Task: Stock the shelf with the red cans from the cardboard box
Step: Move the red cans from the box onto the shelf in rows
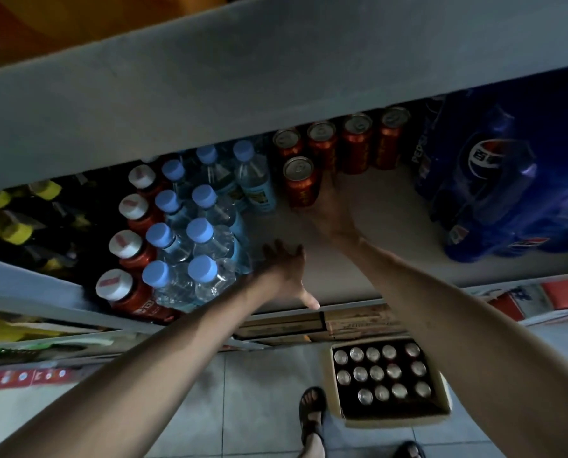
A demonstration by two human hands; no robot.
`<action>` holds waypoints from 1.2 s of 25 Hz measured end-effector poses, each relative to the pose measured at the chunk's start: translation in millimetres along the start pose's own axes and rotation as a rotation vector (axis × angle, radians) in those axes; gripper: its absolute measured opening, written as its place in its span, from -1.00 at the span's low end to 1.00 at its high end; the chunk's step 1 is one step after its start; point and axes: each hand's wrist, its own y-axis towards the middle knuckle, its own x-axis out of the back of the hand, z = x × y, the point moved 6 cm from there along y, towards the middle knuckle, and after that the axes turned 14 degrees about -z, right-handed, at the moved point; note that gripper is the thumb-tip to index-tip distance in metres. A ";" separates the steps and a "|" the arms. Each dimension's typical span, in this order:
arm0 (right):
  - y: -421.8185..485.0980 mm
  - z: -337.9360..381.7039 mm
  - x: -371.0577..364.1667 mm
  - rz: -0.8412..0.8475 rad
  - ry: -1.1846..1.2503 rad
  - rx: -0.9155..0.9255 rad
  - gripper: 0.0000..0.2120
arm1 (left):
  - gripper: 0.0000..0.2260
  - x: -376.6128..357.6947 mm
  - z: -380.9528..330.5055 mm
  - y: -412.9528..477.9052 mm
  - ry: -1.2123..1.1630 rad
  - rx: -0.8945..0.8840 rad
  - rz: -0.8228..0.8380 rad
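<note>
- Arms, both bare, stretch forward into the shelf (375, 233); its surface is pale and smooth
- Left hand (284, 271) lies palm down with fingers straight and spread, holding nothing; it is just beside the clear, ribbed water bottles (193, 246) with blue caps
- Right hand (330, 211) reaches deeper; its fingers lie along the right side of the front red can (300, 183); whether they curl round it I cannot tell
- Four more upright, silver-topped cans (342, 143) stand in a row behind it
- Cardboard box (395, 422) sits open on the tiled floor below, with rows of boxed cans (376, 373) inside
</note>
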 end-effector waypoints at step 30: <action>6.4 -4.2 -26.7 0.091 -0.127 -0.070 -0.20 | 0.14 8.7 -7.8 -8.2 0.027 -0.036 0.042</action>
